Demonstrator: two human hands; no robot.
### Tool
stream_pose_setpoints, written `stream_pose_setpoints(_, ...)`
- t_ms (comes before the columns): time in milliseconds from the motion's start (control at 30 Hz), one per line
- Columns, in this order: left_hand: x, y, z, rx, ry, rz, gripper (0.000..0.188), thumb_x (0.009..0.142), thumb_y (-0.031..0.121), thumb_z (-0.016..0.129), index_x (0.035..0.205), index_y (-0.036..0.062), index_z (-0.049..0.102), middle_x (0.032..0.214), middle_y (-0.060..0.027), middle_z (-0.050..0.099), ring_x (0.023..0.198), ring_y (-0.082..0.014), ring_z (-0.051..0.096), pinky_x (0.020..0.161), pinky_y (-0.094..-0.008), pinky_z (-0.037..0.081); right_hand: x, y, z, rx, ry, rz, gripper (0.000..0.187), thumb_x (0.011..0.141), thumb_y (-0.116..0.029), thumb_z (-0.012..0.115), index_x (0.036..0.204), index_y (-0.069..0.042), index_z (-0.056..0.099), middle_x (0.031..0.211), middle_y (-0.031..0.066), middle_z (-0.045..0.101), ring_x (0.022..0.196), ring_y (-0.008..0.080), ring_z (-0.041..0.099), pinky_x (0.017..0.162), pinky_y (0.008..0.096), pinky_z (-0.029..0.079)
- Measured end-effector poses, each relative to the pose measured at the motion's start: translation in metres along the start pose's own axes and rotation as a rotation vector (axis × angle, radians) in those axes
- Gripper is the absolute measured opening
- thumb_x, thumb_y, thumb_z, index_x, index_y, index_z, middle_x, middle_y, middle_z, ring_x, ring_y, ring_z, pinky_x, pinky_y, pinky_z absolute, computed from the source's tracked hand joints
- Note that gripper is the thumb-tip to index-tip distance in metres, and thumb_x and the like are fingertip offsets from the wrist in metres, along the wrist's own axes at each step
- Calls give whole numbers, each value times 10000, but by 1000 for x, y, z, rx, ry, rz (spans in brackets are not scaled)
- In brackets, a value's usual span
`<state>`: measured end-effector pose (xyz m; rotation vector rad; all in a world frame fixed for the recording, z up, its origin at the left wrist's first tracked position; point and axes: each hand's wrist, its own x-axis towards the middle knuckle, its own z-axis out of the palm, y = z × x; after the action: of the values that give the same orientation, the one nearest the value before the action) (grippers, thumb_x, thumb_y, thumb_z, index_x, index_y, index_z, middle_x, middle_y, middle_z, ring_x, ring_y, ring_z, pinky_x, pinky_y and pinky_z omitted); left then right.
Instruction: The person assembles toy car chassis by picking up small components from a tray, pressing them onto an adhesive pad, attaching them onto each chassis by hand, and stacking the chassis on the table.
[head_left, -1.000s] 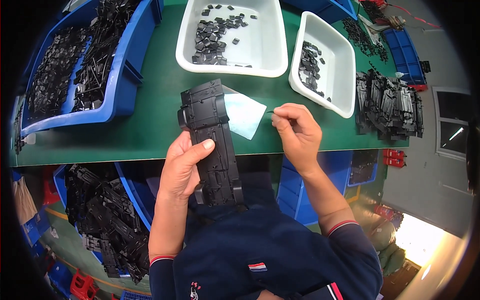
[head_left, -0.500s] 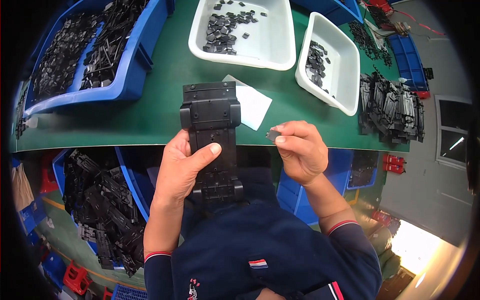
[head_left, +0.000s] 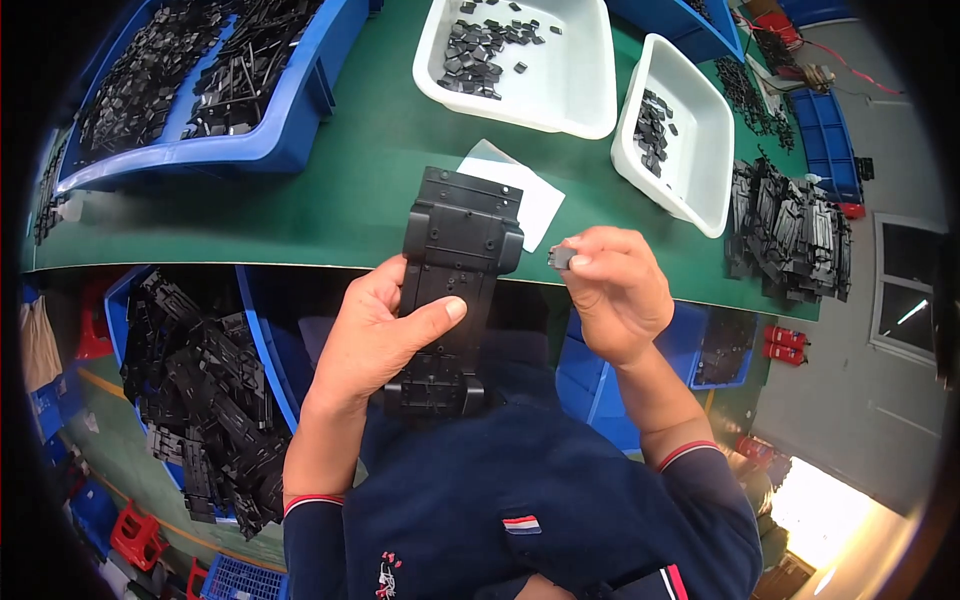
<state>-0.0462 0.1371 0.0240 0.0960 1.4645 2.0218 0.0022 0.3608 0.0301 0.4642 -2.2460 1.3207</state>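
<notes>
My left hand (head_left: 385, 335) is closed around a long black plastic chassis (head_left: 462, 235), its thumb lying across the middle. The chassis is held upright before my chest, its top tilted slightly right, with wheel-arch shapes at both ends. Between thumb and forefinger, my right hand (head_left: 625, 290) pinches a small dark grey plastic cover (head_left: 562, 258) with little tabs on its left side. That cover is just right of the chassis and apart from it. A white sheet of paper (head_left: 535, 200) lies on the green table (head_left: 360, 170) behind the chassis.
Two white tubs (head_left: 560, 110) (head_left: 650, 175) hold small black pieces at the back. A divided blue bin (head_left: 290, 140) of black parts stands back left. Black chassis parts are stacked (head_left: 790, 230) at the right and heaped in a blue bin (head_left: 265, 350) below left.
The chassis has shifted a little right in the view and tilted slightly. My right hand has turned the small cover, so its tabbed edge shows more. Both hands keep their hold.
</notes>
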Motion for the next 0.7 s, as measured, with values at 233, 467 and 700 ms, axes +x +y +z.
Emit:
stream_pose_setpoints(233, -3, 0, -11, -42, -102, -149, 374, 816, 50, 662, 1160, -39, 545, 1040, -69, 626, 869, -91, 596, 794, -244, 501, 8, -3, 11, 472, 103, 252, 180, 822, 137, 589, 966, 29, 581, 928, 125, 576, 769, 148, 596, 712, 265, 529)
stream_pose_setpoints(467, 0, -15, -42, -827, -337, -178, 383, 887, 236, 525, 1173, -19, 511, 793, -58, 570, 581, -135, 534, 492, -259, 442, 8, -7, 8, 630, 124, 346, 134, 856, 80, 583, 971, 11, 576, 907, 117, 573, 780, 171, 617, 683, 294, 543)
stream_pose_setpoints(700, 2, -41, -47, -1148, -749, -22, 838, 720, 525, 748, 1272, 4, 392, 874, -65, 476, 592, -133, 514, 515, -234, 391, 10, -9, 17, 639, 79, 312, 145, 846, 84, 595, 971, 11, 582, 926, 128, 574, 787, 171, 613, 697, 293, 544)
